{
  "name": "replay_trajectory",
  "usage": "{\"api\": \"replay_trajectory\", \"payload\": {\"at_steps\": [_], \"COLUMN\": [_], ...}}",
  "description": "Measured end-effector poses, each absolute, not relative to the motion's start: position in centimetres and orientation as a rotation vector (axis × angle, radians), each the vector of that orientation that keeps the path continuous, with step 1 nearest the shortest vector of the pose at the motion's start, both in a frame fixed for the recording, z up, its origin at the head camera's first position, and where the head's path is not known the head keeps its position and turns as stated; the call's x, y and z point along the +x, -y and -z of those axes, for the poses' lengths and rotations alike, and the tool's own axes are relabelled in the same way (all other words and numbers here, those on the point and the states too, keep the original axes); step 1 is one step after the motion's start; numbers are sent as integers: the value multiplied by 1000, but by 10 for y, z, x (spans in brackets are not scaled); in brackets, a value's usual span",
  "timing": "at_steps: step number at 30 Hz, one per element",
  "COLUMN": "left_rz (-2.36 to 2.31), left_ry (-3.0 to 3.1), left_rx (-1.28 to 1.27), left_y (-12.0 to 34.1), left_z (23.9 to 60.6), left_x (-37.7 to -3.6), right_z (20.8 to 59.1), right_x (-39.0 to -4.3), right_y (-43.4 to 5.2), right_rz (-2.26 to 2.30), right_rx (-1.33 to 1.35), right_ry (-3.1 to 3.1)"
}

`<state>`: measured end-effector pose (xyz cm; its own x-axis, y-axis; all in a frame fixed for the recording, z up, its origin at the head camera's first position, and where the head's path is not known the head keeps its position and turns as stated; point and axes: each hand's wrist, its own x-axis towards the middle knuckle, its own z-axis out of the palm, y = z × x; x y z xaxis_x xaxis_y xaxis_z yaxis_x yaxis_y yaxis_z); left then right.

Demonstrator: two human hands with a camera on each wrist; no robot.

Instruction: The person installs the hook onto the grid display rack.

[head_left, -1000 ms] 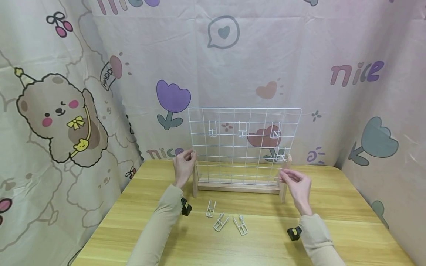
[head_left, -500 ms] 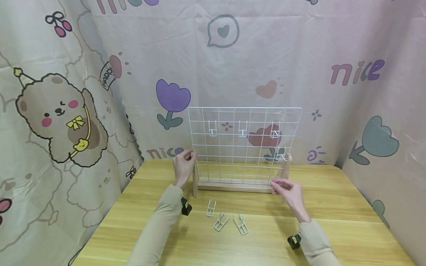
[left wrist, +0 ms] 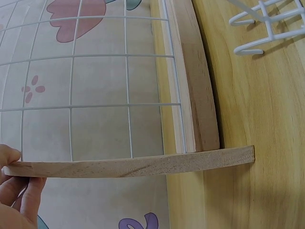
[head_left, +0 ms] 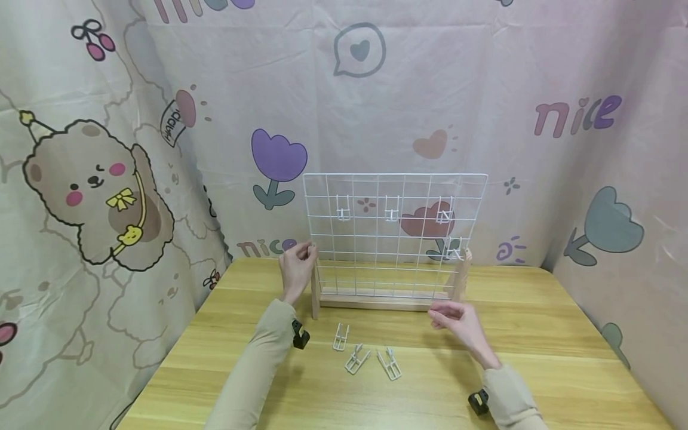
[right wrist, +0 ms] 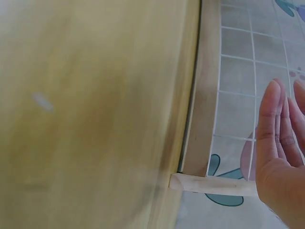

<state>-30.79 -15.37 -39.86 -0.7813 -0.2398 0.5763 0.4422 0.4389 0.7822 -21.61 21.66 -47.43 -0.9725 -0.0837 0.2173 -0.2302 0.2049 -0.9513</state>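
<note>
Left hand (head_left: 297, 267) up at the far left of the counter (head_left: 537, 358), fingers (left wrist: 14, 183) curled round the top of the left wooden post (head_left: 315, 292) of the grid rack (head_left: 395, 233); wrist view shows fingertips pinching the post end. Rack stands upright across the far middle of the counter, white wire panel set in a wooden base rail (head_left: 384, 302), right post (head_left: 460, 276) at the other end.

Right hand (head_left: 457, 322) hangs over the counter just near of the base rail, near the right post, touching nothing visible; fingers (right wrist: 269, 114) loosely extended and close together, holding nothing. Wrist view blurred on the counter side.

Four small white hooks (head_left: 391, 209) hang on the wire: three in a row across the upper panel, one lower at the right edge near the right post top. Three loose hooks (head_left: 357, 358) lie on the counter near of the rack, between the two forearms, well apart from either hand. Nothing lies between right hand and loose hooks.

Cartoon-print curtain (head_left: 107, 179) behind and on both sides
</note>
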Motion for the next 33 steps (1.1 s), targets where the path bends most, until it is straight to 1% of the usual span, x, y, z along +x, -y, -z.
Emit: {"api": "replay_trajectory", "payload": {"at_steps": [10, 21, 33], "left_rz": [1365, 1378, 1382], "left_ry": [2062, 2065, 2049], "left_rx": [-150, -149, -157], "left_y": [153, 152, 153], "left_z": [398, 398, 397], "left_x": [-306, -306, -305], "right_z": [478, 480, 481], "right_x": [-211, -206, -203], "right_y": [-208, -192, -171], "right_rz": [-1844, -1869, -1783], "right_rx": [598, 805, 1032], "right_ry": [2506, 2588, 2657]}}
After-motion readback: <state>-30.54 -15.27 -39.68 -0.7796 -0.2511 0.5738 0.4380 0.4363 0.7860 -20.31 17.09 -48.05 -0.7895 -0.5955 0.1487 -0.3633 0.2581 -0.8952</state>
